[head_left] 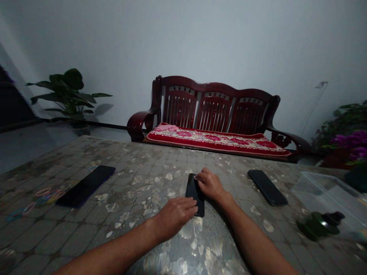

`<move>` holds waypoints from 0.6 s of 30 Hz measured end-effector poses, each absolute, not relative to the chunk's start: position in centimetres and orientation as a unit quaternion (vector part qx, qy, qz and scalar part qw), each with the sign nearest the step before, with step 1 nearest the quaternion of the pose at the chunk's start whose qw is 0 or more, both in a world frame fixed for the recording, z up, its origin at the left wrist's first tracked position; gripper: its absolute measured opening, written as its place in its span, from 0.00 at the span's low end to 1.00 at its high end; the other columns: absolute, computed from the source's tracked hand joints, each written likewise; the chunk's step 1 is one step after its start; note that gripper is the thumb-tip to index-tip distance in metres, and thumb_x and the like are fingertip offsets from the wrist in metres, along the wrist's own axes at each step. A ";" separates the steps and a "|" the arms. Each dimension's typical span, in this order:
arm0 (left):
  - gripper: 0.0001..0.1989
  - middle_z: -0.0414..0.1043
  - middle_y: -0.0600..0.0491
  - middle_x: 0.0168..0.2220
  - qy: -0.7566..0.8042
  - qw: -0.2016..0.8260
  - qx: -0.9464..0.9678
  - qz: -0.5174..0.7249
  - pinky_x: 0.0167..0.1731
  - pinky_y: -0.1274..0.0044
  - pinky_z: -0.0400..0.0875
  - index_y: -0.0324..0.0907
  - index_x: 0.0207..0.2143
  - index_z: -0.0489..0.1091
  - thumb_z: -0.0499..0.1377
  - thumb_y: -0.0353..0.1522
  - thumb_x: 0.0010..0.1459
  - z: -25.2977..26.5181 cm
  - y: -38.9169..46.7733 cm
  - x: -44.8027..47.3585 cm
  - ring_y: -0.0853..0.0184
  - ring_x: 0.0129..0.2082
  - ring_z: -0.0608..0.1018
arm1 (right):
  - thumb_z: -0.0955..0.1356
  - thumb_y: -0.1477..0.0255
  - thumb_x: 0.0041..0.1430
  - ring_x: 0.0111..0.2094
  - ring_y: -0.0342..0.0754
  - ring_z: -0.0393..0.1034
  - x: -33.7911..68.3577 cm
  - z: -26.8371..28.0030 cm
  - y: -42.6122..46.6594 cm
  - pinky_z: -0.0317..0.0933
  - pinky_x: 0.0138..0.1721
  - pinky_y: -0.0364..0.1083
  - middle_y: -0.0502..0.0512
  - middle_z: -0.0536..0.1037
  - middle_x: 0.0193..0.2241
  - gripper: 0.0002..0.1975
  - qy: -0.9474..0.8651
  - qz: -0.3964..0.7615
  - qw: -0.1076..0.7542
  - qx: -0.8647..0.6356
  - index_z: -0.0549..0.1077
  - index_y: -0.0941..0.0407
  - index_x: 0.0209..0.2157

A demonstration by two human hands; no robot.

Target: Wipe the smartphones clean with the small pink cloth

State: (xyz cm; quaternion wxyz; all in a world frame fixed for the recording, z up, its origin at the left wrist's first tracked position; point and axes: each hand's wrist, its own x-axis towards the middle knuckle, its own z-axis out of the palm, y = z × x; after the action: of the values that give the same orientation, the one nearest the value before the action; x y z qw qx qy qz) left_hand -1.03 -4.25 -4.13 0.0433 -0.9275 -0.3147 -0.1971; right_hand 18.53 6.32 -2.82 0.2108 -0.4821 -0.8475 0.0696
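Note:
A black smartphone (198, 206) lies flat on the table in front of me, screen up. My left hand (176, 214) rests across its lower left edge with the fingers stretched out flat. At the upper right part of the screen is my right hand (211, 185), its fingers curled and pinched together. A small bit of something white (196, 177) shows at those fingertips, touching the glass; most of it is hidden, so its kind is unclear.
Left on the patterned tabletop (129, 229) lie another phone (86, 187) and several coloured rubber bands (47, 195). To the right are a dark phone (267, 187), a green bottle (318, 226) and a clear plastic box (323, 187). A wooden bench (215, 110) stands behind.

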 end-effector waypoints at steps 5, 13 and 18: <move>0.11 0.80 0.46 0.49 -0.306 0.055 -0.926 -0.216 0.51 0.69 0.75 0.41 0.48 0.75 0.54 0.28 0.68 -4.5 -4.2 -1.2 0.60 0.51 0.80 | 0.65 0.74 0.65 0.38 0.45 0.72 18.2 -2.1 6.3 0.59 0.36 0.41 0.54 0.76 0.41 0.12 -0.840 0.060 0.173 -0.511 0.80 0.52 0.43; 0.11 0.80 0.47 0.48 -0.298 0.067 -0.924 -0.229 0.50 0.70 0.76 0.40 0.47 0.75 0.54 0.27 0.68 -4.9 -4.1 -1.2 0.60 0.50 0.81 | 0.63 0.73 0.66 0.41 0.47 0.72 16.8 -1.3 6.2 0.59 0.38 0.42 0.56 0.76 0.43 0.13 -0.851 0.045 0.142 -0.503 0.79 0.53 0.45; 0.11 0.80 0.47 0.49 -0.300 0.065 -0.924 -0.227 0.50 0.70 0.76 0.40 0.47 0.75 0.54 0.27 0.68 -4.6 -4.1 -1.2 0.60 0.50 0.81 | 0.63 0.74 0.67 0.43 0.48 0.72 16.6 -1.5 6.4 0.60 0.40 0.42 0.56 0.76 0.44 0.14 -0.861 0.065 0.138 -0.484 0.79 0.52 0.47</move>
State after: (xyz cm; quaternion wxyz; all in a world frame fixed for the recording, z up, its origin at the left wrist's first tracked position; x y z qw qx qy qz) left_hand -1.22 -4.15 -4.61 0.0654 -0.9244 -0.2995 -0.2268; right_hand 16.56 6.44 -1.54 0.1382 -0.4843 -0.8614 0.0652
